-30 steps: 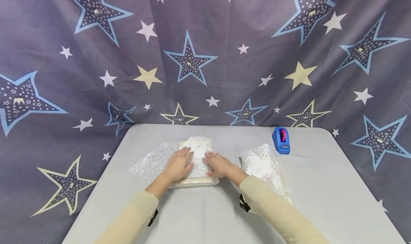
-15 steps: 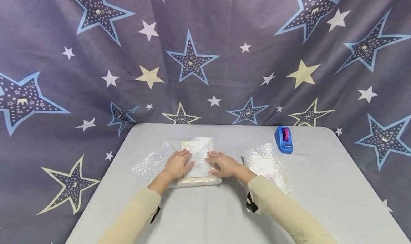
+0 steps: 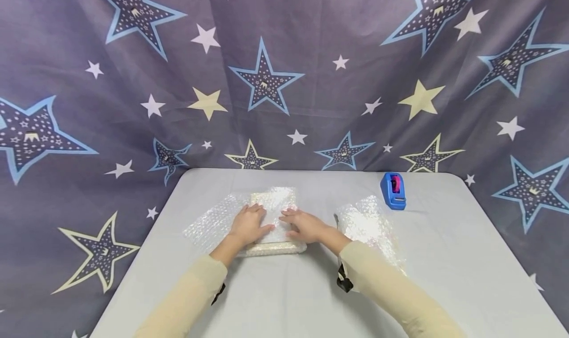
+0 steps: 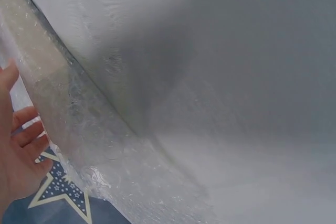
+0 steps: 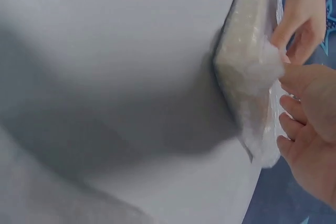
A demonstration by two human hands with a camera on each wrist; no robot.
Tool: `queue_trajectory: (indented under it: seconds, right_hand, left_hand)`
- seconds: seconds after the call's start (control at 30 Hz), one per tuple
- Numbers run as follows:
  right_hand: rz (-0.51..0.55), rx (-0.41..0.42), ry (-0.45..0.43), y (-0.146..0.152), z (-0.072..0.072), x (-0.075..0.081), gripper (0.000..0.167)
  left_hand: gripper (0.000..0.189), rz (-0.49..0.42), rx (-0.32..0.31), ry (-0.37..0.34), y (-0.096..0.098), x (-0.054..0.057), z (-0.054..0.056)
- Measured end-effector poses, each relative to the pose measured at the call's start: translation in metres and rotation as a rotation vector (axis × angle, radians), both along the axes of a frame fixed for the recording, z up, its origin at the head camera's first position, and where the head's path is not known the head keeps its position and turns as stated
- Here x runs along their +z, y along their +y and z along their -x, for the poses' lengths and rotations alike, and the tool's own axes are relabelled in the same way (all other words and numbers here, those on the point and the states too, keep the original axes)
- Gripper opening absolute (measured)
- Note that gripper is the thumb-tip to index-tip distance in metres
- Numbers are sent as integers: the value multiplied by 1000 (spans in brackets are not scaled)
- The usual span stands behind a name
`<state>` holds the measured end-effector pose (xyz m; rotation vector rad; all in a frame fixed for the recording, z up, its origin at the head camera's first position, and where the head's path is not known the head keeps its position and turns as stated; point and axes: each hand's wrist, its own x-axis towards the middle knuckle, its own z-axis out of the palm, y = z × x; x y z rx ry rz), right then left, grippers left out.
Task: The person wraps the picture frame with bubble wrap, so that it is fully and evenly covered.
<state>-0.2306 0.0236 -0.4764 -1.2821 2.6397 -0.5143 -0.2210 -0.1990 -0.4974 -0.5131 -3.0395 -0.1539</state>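
Note:
A flat, box-shaped package in bubble wrap [image 3: 275, 249] lies on the table, a loose flap of bubble wrap [image 3: 211, 223] spreading from its left side. My left hand [image 3: 248, 225] rests on the left part of its top, fingers extended and pointing away from me. On the right part lies my right hand [image 3: 306, 226], its fingers reaching inward across the wrap. The right wrist view has the thumb of the right hand [image 5: 310, 124] at the package's wrapped corner [image 5: 252, 72], with the other fingers along its side. The wrap hides what is inside.
To the right, more bubble wrap [image 3: 369, 229] lies on the table [image 3: 284, 298], partly behind the right sleeve, with a dark object peeking from its left edge. A blue tape dispenser [image 3: 393, 191] with a pink core stands at the back right. A star-patterned cloth [image 3: 311, 105] hangs behind.
My right hand has slid slightly left, further onto the package, and my left thumb has shifted inward. The two hands are closer together. The package stays in place.

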Motion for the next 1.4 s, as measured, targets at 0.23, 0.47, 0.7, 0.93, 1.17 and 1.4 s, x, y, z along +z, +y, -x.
queue_trajectory:
  seconds: [0.23, 0.47, 0.7, 0.93, 1.17, 1.4]
  right_hand:
    - [7, 7, -114, 20, 4, 10, 66]
    - [-14, 11, -186, 28, 8, 11, 86]
    - [-34, -17, -160, 16, 6, 2, 90]
    - [-86, -70, -166, 8, 4, 0, 93]
    - [-124, -80, -205, 6, 4, 1, 92]
    - [-141, -91, -229, 3, 9, 5, 77]
  left_hand:
    - [62, 17, 2, -15, 2, 1, 2]
    - [59, -45, -4, -10, 1, 0, 3]
    - [59, -114, -16, -32, -1, -1, 2]
    - [62, -94, 13, -38, -4, -1, 2]
    - [65, -100, 34, -63, -9, -6, 4]
    - [68, -125, 49, -98, -12, -6, 6]
